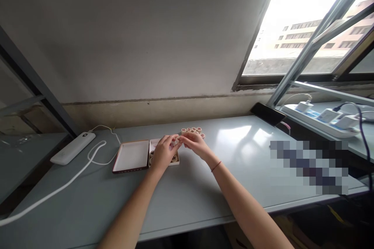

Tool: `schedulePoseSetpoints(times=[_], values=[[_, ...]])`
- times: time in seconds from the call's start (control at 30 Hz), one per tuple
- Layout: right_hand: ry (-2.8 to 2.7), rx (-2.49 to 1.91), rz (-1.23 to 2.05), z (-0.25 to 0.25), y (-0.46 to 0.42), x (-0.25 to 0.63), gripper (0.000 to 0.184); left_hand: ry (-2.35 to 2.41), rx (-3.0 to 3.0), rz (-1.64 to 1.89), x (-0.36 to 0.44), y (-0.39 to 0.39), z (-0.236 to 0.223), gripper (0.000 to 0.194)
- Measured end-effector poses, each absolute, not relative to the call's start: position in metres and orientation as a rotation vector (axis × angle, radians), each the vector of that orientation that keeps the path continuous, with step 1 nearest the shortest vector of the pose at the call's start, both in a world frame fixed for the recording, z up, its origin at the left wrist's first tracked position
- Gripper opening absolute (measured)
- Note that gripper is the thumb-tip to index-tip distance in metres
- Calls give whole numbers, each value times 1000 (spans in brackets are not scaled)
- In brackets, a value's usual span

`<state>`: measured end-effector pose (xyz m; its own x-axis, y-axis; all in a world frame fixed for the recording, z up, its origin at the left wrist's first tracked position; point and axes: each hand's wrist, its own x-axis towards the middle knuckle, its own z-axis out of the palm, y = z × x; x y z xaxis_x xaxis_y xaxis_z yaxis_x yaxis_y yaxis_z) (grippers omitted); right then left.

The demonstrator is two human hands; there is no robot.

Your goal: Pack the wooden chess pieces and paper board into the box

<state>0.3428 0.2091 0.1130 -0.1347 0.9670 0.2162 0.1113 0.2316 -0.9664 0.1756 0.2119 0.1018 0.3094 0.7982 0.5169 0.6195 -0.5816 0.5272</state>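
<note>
My left hand (164, 151) is over the open box of xiangqi pieces, its thumb and fingers pinched at a round, pale xiangqi piece (179, 139). From the other side, my right hand (195, 144) grips the same piece between thumb and fingers. Beneath my left hand, the box tray (179, 162) holds several pieces with dark characters, partly hidden by the hand. Just beyond my right hand, several pieces with red characters (194, 129) stand grouped in rows on the desk. The box's open lid (131, 155) lies to the left, white inside with a dark rim.
A white power bank (73, 148) with a white cable (61, 188) lies at the left on the grey desk (187, 198). Toward the right are a dark phone (268, 114) and a power strip (321, 120) with plugged chargers. Metal frame bars rise at both sides.
</note>
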Motion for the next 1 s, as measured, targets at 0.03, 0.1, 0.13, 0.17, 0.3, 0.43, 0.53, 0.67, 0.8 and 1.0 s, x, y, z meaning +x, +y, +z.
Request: schedulePoseSetpoints(times=[0.03, 0.1, 0.13, 0.17, 0.3, 0.43, 0.53, 0.67, 0.8, 1.0], values=[[-1410, -1111, 1053, 112, 211, 351, 38, 1327, 2351, 1120, 174, 212, 105, 30], [-1224, -1258, 948, 107, 217, 373, 41, 1428, 2339, 1108, 168, 213, 112, 32], [-1149, -1340, 857, 104, 220, 385, 40, 1499, 2319, 1109, 162, 214, 117, 30], [-1105, -1432, 763, 100, 222, 397, 39, 1576, 2300, 1095, 156, 216, 120, 28], [-1161, -1759, 587, 87, 228, 426, 31, 1977, 2195, 713, 123, 226, 124, 28], [-1278, -1908, 481, 81, 230, 426, 25, 2037, 2050, 430, 103, 237, 115, 32], [-1318, -1955, 450, 81, 230, 422, 26, 2008, 2004, 396, 102, 241, 111, 32], [-1356, -1912, 474, 81, 227, 423, 29, 2023, 2003, 410, 104, 241, 110, 33], [-1491, -1863, 439, 76, 226, 423, 29, 1975, 2057, 460, 102, 240, 108, 31], [-1589, -1842, 274, 66, 231, 421, 19, 1969, 2057, 475, 102, 239, 111, 26]])
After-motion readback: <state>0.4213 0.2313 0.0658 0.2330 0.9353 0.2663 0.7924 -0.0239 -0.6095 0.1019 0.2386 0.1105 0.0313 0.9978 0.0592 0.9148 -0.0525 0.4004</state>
